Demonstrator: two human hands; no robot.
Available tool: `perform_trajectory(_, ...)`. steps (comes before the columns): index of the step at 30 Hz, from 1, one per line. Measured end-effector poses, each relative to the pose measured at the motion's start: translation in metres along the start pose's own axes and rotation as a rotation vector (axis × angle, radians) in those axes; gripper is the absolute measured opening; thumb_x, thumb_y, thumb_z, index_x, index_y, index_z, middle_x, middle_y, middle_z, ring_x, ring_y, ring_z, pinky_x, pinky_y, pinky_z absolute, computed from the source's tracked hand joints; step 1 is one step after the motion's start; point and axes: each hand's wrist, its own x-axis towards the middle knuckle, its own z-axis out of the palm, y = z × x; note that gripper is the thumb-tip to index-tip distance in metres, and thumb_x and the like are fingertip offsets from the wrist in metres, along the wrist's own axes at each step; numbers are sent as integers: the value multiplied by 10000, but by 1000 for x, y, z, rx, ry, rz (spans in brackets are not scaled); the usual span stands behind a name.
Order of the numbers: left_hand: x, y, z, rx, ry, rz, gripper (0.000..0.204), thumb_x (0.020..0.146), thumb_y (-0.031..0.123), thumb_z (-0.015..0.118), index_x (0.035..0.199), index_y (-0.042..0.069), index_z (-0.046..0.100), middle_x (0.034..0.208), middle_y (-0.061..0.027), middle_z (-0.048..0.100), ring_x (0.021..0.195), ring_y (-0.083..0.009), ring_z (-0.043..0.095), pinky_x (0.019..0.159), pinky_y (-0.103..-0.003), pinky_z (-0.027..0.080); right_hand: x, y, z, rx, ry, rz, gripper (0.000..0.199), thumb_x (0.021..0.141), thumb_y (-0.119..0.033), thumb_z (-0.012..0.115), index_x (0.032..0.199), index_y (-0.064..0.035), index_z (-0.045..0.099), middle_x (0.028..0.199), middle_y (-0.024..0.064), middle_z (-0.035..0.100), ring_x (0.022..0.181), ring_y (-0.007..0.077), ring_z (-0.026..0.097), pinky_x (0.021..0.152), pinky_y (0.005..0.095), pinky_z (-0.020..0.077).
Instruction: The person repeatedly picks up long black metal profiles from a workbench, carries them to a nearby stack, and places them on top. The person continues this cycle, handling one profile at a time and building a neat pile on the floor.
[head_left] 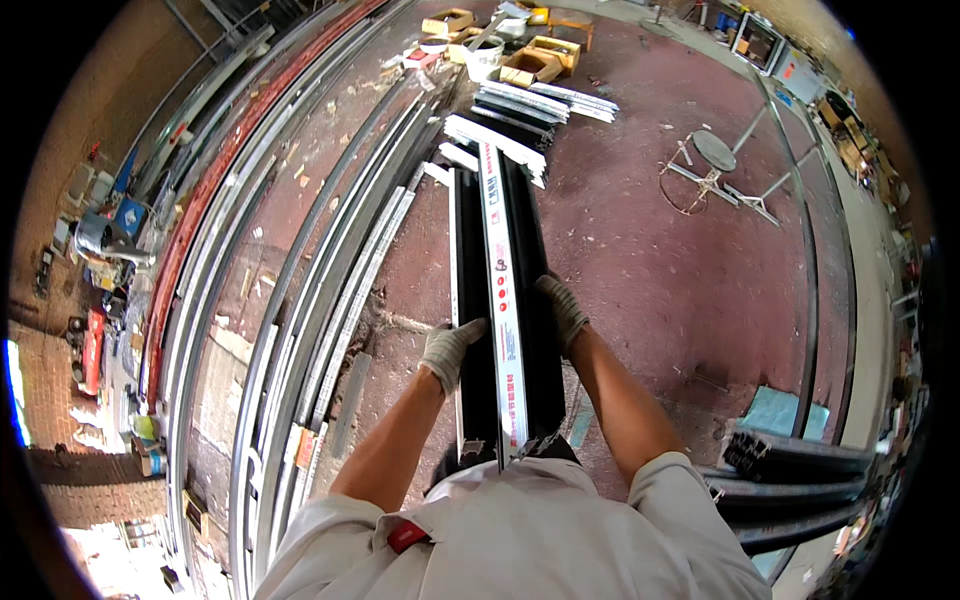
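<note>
Black metal profiles (505, 300), bundled with a white printed strip along the top, run from my chest out toward the white profile stack (495, 140). My gloved left hand (450, 350) grips the bundle's left side, my gloved right hand (563, 310) clasps its right side.
</note>
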Motion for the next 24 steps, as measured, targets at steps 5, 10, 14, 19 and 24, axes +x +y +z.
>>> perform_trajectory(5,78,28,26,-82,-46,-106,476,769,192,803,1112,-71,604,965,-152,681,808,-238,658,742,-368,542,86,-35,-38,6,89,137,558,788,-242,592,1322,-127,476,1168,118,570,1088,293,536,970,476,454)
perform_trajectory(10,165,67,27,-20,17,-153,346,840,125,727,1094,-76,604,945,-155,686,802,-247,678,746,-377,575,179,-55,-43,35,137,240,556,790,-256,607,1313,-127,472,1116,123,577,1017,292,568,916,472,497)
perform_trajectory(14,249,103,13,-122,-102,-195,439,838,148,736,1173,-74,562,1091,-161,656,946,-256,649,856,-370,533,267,-65,-41,-25,215,248,589,787,-293,622,1330,-131,462,1111,122,576,1032,293,562,931,471,490)
perform_trajectory(19,345,166,-4,30,-24,-219,619,724,233,823,1162,-111,554,1029,-191,660,867,-257,656,797,-365,540,382,-69,-51,-102,284,244,591,782,-298,650,1332,-147,495,1160,118,586,1064,284,574,945,438,503)
perform_trajectory(24,442,203,-34,65,42,-257,641,722,279,819,1144,-124,553,1002,-201,658,847,-271,652,760,-370,538,483,-69,-21,0,232,254,592,778,-276,640,1338,-149,496,1125,111,604,1011,273,600,894,426,538)
